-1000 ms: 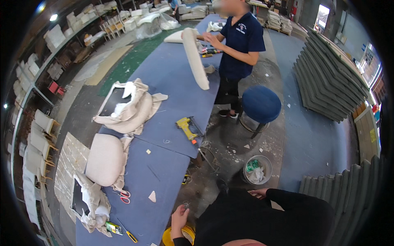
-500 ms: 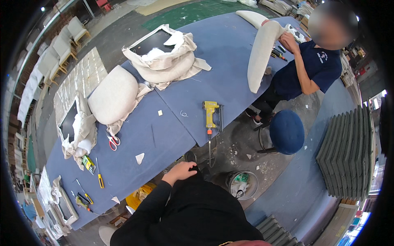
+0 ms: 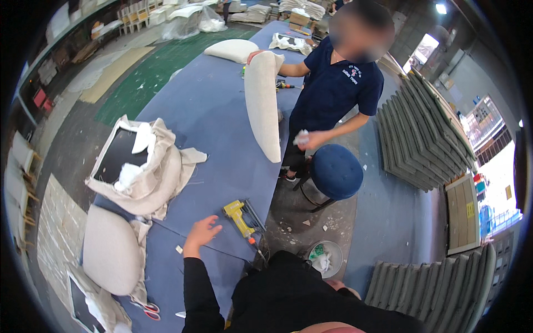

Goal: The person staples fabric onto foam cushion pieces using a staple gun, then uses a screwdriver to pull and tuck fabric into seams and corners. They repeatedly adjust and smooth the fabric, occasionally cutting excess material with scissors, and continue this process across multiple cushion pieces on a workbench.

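Reaching over the blue table, the left hand was spread, grasping nothing, near the yellow staple gun; right hand hidden, state unknowable; open tabletop lay beyond.

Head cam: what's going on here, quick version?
An upholstery bench. The wearer's left hand is stretched out open over the long blue table, close to a yellow staple gun lying near the edge; it holds nothing. The right hand is out of view. Across the table a co-worker holds a beige cushion panel upright on the table. A fabric-wrapped seat frame and a beige seat pad lie to the left.
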`<state>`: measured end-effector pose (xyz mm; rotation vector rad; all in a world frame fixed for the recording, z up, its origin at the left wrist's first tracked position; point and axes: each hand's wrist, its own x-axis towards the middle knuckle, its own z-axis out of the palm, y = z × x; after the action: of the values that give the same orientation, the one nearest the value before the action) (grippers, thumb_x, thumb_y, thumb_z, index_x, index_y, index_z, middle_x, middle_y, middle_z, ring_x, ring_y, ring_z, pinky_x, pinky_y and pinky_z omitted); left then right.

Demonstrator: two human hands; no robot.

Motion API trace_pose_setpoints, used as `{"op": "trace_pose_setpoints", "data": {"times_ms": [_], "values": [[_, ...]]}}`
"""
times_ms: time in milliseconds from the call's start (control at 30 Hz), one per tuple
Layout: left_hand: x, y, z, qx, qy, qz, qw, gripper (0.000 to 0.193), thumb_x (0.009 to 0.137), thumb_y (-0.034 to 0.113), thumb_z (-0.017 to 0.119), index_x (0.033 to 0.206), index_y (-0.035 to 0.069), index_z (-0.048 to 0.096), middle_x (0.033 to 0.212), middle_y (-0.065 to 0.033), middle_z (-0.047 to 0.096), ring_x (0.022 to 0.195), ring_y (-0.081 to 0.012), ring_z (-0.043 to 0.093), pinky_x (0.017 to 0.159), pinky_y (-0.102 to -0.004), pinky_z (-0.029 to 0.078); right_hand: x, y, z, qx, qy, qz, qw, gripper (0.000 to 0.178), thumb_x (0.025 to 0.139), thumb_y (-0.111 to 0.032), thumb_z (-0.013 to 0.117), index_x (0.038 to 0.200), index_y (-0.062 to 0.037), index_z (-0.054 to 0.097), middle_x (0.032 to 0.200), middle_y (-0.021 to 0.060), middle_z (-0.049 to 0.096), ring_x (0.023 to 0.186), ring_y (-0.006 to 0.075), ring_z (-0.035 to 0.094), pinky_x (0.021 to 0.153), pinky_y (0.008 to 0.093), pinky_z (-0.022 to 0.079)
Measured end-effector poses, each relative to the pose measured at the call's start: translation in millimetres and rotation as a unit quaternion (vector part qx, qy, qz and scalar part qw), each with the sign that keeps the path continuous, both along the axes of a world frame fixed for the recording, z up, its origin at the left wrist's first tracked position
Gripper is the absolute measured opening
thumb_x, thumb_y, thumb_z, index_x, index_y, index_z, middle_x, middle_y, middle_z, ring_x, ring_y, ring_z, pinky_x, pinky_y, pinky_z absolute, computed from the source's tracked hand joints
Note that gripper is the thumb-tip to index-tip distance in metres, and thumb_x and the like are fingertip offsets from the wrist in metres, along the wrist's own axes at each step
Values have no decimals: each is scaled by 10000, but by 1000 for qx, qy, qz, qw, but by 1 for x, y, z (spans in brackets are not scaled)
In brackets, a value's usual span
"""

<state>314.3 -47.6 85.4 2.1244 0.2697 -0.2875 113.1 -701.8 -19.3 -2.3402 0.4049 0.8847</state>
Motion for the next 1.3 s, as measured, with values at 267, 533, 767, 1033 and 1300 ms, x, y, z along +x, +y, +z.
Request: {"op": "trace_pose_setpoints", "data": {"times_ms": [267,533,767,1033,1300], "values": [[19,243,-78,-467,-181,564,656,699,1032,430,695,1572,62,447,1443,-193,596,1294,-296,599,1061,-429,521,138,63,-3,54,-3,-59,997,414,1008,-336,709,1354,-110,684,967,89,782,836,174,760,695,336,580],[50,348,-58,-448,-219,511,700,845,962,512,766,1545,-26,476,1578,-184,513,1428,-308,534,1184,-438,444,155,103,40,5,4,17,1000,425,963,-416,726,1296,-152,731,889,88,789,845,231,766,839,388,585],[52,376,-56,-394,-186,583,686,689,955,322,788,1469,-57,528,1490,-205,576,1292,-305,633,1084,-439,540,148,115,30,-25,32,41,998,456,951,-492,707,1289,-188,740,1060,128,797,992,273,768,927,403,580],[-21,192,-22,-347,-268,586,681,650,985,354,742,1524,60,531,1506,-132,586,1366,-275,586,1131,-430,480,125,99,13,-1,31,-42,999,433,946,-410,735,1288,-144,748,945,99,802,792,200,738,764,365,581],[-77,240,-37,-491,-251,515,656,666,1027,454,660,1496,2,522,1499,-133,589,1357,-318,590,1137,-505,471,133,108,15,60,-117,42,990,256,1009,-265,651,1199,-144,773,1018,121,800,946,262,770,869,405,585]]}}
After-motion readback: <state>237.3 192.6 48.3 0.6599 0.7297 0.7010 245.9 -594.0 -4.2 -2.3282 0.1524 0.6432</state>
